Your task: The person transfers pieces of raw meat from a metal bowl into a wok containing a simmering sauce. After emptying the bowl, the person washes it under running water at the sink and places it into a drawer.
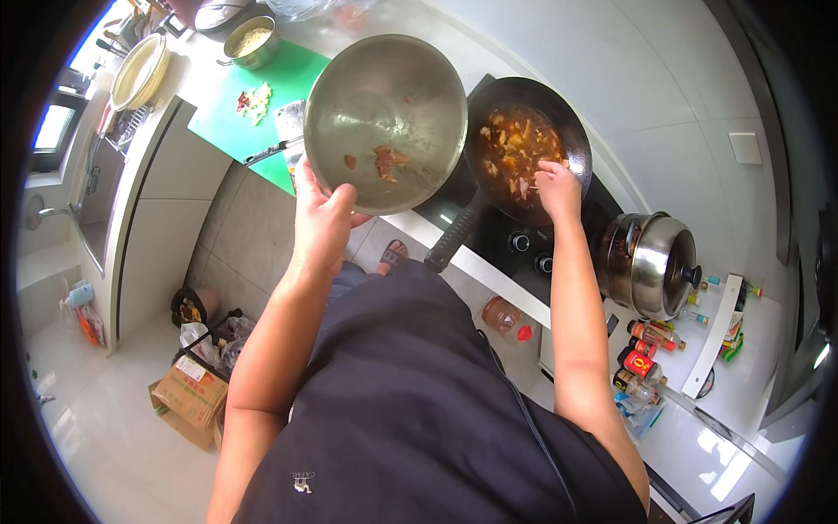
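My left hand (325, 223) grips the rim of a round stainless steel bowl (419, 85), tilted so its inside shows. A few slices of raw meat (390, 162) lie in the bowl. Close to its right side, a black wok (577, 141) rests on the cooktop, with reddish-brown broth and pieces of food (517, 141) in it. Over the wok's near right part, my right hand (560, 190) has its fingers bunched together. Pale pink meat (524, 188) shows just beside the fingertips; whether they pinch any is unclear. The wok's handle (453, 237) points towards me.
A green cutting board (219, 124) bears chopped vegetables (254, 103), a cleaver (288, 131) and a pot (252, 44) of pale shreds. Right of the wok stands a lidded steel steamer pot (648, 262), with several bottles (645, 367) beyond. A cardboard box (190, 393) sits on the floor.
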The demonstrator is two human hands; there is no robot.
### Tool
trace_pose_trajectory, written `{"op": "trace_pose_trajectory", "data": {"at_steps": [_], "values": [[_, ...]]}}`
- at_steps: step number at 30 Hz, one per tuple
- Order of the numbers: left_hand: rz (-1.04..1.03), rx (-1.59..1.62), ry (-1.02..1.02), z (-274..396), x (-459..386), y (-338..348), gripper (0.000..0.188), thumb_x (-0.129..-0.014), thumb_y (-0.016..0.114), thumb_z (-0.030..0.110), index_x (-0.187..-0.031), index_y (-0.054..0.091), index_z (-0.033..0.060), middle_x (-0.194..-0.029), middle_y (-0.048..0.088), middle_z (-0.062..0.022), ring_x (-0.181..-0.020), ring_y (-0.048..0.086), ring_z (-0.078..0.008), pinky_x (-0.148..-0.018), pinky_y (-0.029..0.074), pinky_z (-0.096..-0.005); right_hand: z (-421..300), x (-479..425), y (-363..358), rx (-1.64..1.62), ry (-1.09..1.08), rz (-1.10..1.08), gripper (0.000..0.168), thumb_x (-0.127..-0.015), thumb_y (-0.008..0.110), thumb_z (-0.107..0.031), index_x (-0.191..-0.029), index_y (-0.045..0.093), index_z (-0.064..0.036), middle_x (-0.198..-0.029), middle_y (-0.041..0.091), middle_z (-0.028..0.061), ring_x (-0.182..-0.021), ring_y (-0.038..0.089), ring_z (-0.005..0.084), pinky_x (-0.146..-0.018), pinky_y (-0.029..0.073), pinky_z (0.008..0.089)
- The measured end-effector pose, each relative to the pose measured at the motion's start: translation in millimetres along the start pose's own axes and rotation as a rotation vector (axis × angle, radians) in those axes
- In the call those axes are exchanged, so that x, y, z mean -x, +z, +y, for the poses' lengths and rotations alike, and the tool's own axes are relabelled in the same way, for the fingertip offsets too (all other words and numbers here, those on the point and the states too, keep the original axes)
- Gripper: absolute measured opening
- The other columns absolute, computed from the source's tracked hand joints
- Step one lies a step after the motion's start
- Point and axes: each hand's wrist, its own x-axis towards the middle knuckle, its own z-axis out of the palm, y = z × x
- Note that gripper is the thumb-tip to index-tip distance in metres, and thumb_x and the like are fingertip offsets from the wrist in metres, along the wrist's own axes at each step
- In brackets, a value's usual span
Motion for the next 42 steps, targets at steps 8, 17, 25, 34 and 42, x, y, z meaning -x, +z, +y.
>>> {"op": "trace_pose_trajectory", "data": {"at_steps": [8,17,25,34,42], "values": [[-0.055,0.010,-0.002,-3,0,0,0.071,-0.095,0.048,-0.005,-0.161,0.028,0.0136,-0.142,0.055,-0.0145,-0.122,0.069,-0.0288,-0.087,0.069,-0.0427,-5,-8,-3,-0.236,0.107,-0.084,0.034,-0.095,0.070,-0.023,-0.124,0.079,-0.007,-0.106,0.082,0.0133,-0.091,0.080,0.0220,-0.088,0.060,0.0348],[-0.103,0.051,-0.007,-11,1,6,0.077,-0.096,0.047,-0.007,-0.165,0.022,0.0157,-0.148,0.054,-0.0142,-0.127,0.068,-0.0305,-0.091,0.068,-0.0471,-186,85,-12,-0.222,-0.566,-0.126,0.025,-0.094,0.071,-0.011,-0.117,0.078,-0.005,-0.103,0.079,0.0183,-0.087,0.078,0.0320,-0.082,0.062,0.0400],[-0.194,0.027,0.064,-20,0,21,0.088,-0.089,0.053,-0.010,-0.167,0.018,0.0104,-0.150,0.046,-0.0172,-0.131,0.061,-0.0293,-0.099,0.064,-0.0430,-214,74,58,0.122,-0.494,-0.341,0.040,-0.090,0.077,-0.022,-0.122,0.064,-0.002,-0.107,0.075,0.0242,-0.102,0.073,0.0440,-0.090,0.058,0.0522],[-0.169,0.096,-0.001,-17,1,25,0.083,-0.091,0.048,-0.011,-0.165,0.020,0.0132,-0.148,0.050,-0.0158,-0.127,0.066,-0.0305,-0.094,0.067,-0.0461,-215,73,17,-0.194,-0.319,-0.376,0.033,-0.081,0.088,-0.014,-0.107,0.073,0.000,-0.098,0.077,0.0165,-0.088,0.076,0.0253,-0.080,0.060,0.0363],[-0.077,0.001,-0.067,-15,-4,17,0.074,-0.095,0.048,-0.005,-0.162,0.026,0.0154,-0.146,0.054,-0.0137,-0.127,0.066,-0.0298,-0.092,0.067,-0.0485,-146,34,-47,-0.807,-0.114,-0.357,0.031,-0.094,0.082,-0.007,-0.120,0.068,0.002,-0.099,0.074,0.0054,-0.087,0.070,0.0101,-0.076,0.058,0.0244]]}}
